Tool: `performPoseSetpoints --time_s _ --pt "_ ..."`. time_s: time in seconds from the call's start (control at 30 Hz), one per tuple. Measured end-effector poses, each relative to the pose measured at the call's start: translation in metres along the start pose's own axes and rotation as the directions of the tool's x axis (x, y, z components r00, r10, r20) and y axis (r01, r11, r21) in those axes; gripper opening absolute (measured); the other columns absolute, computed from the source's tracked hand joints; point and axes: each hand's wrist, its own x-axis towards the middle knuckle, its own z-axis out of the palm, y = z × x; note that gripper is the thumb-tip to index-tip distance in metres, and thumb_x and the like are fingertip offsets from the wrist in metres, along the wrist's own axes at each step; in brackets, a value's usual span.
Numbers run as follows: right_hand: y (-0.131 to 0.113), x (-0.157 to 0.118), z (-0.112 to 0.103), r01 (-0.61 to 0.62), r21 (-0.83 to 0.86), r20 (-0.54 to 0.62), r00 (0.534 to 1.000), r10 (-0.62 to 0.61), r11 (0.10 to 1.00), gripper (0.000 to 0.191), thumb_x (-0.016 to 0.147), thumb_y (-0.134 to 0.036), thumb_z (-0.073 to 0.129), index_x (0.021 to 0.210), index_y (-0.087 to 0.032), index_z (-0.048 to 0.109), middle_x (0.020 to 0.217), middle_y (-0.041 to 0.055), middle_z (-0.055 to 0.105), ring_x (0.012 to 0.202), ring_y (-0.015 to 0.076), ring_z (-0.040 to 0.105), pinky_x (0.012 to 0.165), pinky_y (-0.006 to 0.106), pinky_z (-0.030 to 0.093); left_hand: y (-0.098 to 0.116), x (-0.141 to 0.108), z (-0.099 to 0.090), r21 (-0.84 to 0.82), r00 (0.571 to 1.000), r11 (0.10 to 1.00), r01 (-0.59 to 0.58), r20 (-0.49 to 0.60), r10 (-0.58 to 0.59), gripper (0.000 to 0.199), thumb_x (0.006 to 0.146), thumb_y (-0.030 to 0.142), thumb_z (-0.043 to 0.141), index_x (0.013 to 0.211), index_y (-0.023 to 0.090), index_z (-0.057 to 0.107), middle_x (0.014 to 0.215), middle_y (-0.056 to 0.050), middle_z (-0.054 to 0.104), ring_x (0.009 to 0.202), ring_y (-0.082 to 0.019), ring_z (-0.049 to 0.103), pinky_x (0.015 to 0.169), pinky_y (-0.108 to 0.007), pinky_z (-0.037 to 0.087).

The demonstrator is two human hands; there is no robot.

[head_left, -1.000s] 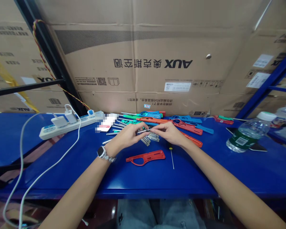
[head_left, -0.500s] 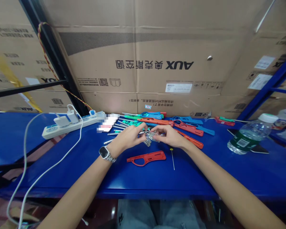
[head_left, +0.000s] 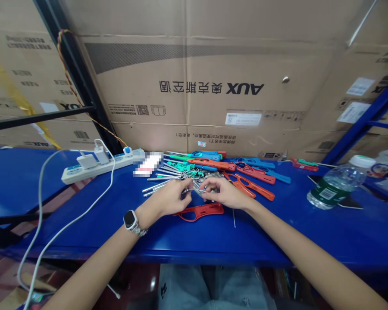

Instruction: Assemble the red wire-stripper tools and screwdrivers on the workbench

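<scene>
The left hand (head_left: 173, 197) and the right hand (head_left: 228, 193) face each other low over the worktop (head_left: 258, 241), with a slim metal piece (head_left: 194, 190) between them. The fingers of the left hand look pinched on its left end, and those of the right hand seem to close on the other end, though the fingertips hide the exact grip. The piece's long axis runs roughly left to right, from one hand to the other, so neither hand is clearly nearer.

Just on the near side of the hands lies a red plastic shell (head_left: 210, 209), also lengthwise left to right. A thin shaft (head_left: 234, 218) points from beneath the right hand toward the near edge; its other end is hidden.

Beyond the fingers, the room is crowded: metal tubes (head_left: 153, 188) spread left, an orange shell (head_left: 260, 189) lies right, and more shells reach back to the cardboard (head_left: 210, 56). Open worktop lies between the red shell and the near edge, and between the right forearm and the bottle (head_left: 338, 183).
</scene>
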Motion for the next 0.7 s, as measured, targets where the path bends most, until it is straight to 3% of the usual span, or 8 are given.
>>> performPoseSetpoints --time_s 0.07,0.13,0.23,0.33,0.5,0.7 --pt "0.002 0.0 0.003 -0.003 -0.04 -0.022 1.0 0.002 0.999 0.021 0.082 -0.031 0.075 0.098 -0.021 0.067 0.08 -0.0002 0.068 0.071 0.0159 0.063 0.071 0.031 0.048 0.004 -0.011 0.002 0.044 0.997 0.998 -0.045 -0.061 0.047 0.018 0.089 0.023 0.053 0.105 0.018 0.058 0.096 -0.009 0.066 0.087 -0.025 0.063 0.074 -0.037 0.05" --pt "0.003 -0.001 0.004 -0.007 -0.054 -0.044 0.999 0.005 0.999 0.02 0.082 -0.029 0.073 0.099 -0.021 0.067 0.082 0.0004 0.068 0.075 0.0167 0.064 0.073 0.032 0.048 0.011 -0.021 0.004 0.119 0.985 0.988 -0.095 -0.13 0.11 0.027 0.09 0.029 0.058 0.115 0.017 0.058 0.119 -0.015 0.061 0.109 -0.031 0.059 0.091 -0.045 0.05" --pt "0.003 0.0 0.002 -0.014 -0.049 -0.081 0.997 0.01 0.999 0.019 0.083 -0.03 0.072 0.098 -0.02 0.066 0.083 0.001 0.067 0.077 0.0174 0.065 0.075 0.032 0.049 0.022 -0.029 0.01 0.141 0.981 0.974 -0.179 -0.049 0.188 0.023 0.094 0.041 0.061 0.102 0.018 0.062 0.106 -0.011 0.062 0.099 -0.029 0.059 0.09 -0.046 0.051" --pt "0.003 0.0 0.0 -0.007 -0.044 -0.105 0.994 0.002 0.999 0.019 0.082 -0.03 0.072 0.097 -0.02 0.065 0.082 0.0013 0.067 0.078 0.018 0.065 0.075 0.032 0.05 0.02 -0.024 0.017 0.073 0.968 0.965 -0.252 0.039 0.249 0.017 0.102 0.029 0.053 0.094 0.019 0.064 0.095 -0.007 0.064 0.09 -0.024 0.061 0.087 -0.04 0.051" --pt "0.006 0.0 0.004 0.008 -0.115 -0.129 0.991 -0.023 0.993 0.019 0.083 -0.031 0.072 0.098 -0.021 0.066 0.085 0.0016 0.07 0.082 0.0194 0.067 0.078 0.034 0.051 0.0 -0.003 0.024 -0.101 0.959 0.955 -0.28 0.027 0.284 0.01 0.1 0.022 0.058 0.096 0.019 0.067 0.101 -0.005 0.066 0.091 -0.019 0.064 0.084 -0.031 0.051" --pt "0.005 -0.001 0.013 0.015 -0.243 -0.193 0.979 -0.064 0.97 0.014 0.084 -0.03 0.071 0.094 -0.023 0.065 0.088 0.0005 0.073 0.084 0.02 0.069 0.081 0.034 0.05 -0.004 -0.002 0.033 -0.121 0.976 0.969 -0.215 -0.042 0.212 0.007 0.097 0.022 0.064 0.091 0.019 0.063 0.092 -0.002 0.065 0.084 -0.018 0.064 0.076 -0.029 0.051"
